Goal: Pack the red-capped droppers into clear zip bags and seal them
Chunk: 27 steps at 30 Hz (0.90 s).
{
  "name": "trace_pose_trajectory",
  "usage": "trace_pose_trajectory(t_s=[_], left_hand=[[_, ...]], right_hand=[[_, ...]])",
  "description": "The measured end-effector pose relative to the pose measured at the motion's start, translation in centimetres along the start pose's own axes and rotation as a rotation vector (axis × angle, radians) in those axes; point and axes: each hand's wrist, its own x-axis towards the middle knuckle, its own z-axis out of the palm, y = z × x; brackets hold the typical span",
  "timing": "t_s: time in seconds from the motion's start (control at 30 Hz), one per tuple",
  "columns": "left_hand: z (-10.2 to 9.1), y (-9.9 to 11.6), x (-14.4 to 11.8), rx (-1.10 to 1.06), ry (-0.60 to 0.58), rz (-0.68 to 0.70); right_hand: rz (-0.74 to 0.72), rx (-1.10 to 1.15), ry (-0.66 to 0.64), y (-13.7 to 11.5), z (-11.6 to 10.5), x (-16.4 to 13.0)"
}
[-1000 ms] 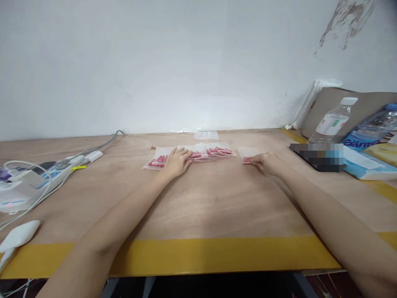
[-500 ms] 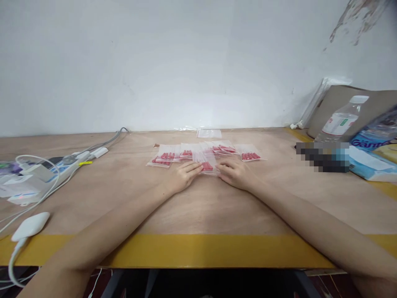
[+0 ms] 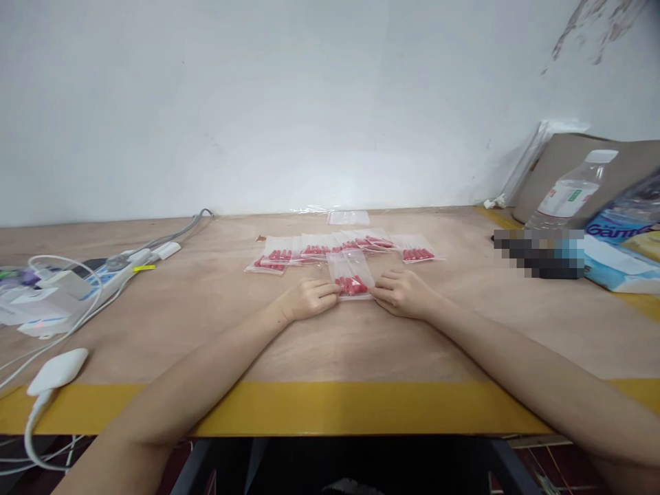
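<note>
Bag (image 3: 352, 269) at the middle of the desk (image 3: 330, 350), and I've got both hands on it: left hand (image 3: 313, 298) pinching the near left corner, it seems, right hand (image 3: 401, 293) the near right! Danger here, I'd say: an uneven tug could crease the film or slip a corner, and if that near edge is the mouth, the red pieces (image 3: 350, 285) could spill. Long axis runs from the near side toward the wall (image 3: 330, 103), far end leaning slightly left, right up against the other bags (image 3: 320, 249).

2 hands (image 3: 312, 298) (image 3: 403, 293), 6+ bags (image 3: 348, 262) w/ red pcs (image 3: 352, 284), 1 pwr strip (image 3: 107, 280).
</note>
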Motion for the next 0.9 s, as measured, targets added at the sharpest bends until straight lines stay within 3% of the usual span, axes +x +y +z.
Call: trace_pose_trajectory(t_s=[0.2, 0.37, 0.53, 0.9], left_hand=[[0.4, 0.3, 0.4, -0.044, -0.101, -0.1], [1.3, -0.8, -0.1, 0.065, -0.08, -0.145], [1.4, -1.0, -0.6, 0.091, -0.071, -0.073], [1.0, -0.8, 0.2, 0.133, -0.108, -0.127]], right_hand=[[0.074, 0.044, -0.113, -0.1, -0.9, 0.1], [0.151, -0.025, -0.047, 0.7, 0.6, 0.5], [0.079, -0.032, 0.039, 0.5, 0.9, 0.4], [0.106, -0.06, 0.038, 0.7, 1.2, 0.6]])
